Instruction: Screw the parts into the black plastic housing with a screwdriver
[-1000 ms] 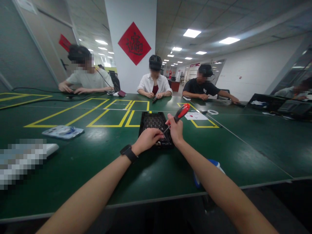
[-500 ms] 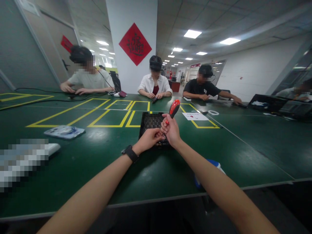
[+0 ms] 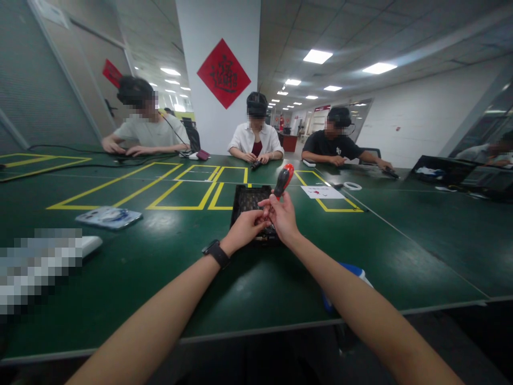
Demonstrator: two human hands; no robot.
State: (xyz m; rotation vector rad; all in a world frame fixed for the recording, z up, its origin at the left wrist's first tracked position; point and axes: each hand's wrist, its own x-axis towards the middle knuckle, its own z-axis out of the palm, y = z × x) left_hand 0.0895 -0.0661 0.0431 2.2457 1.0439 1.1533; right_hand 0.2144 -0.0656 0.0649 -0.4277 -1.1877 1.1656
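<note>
Right hand [image 3: 285, 218] curled round screwdriver [image 3: 284, 181] | left hand [image 3: 245, 224] bunched, hold unclear | tilt could cause slip, nicking left hand

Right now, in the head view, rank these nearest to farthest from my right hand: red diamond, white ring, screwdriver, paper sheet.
1. Screwdriver, in your right hand.
2. Paper sheet, ahead, to the right.
3. White ring, farther right, past the sheet.
4. Red diamond, on the pillar.

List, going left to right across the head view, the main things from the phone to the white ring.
Phone, black wristwatch, left hand, red-and-black screwdriver, printed paper sheet, white ring.
</note>
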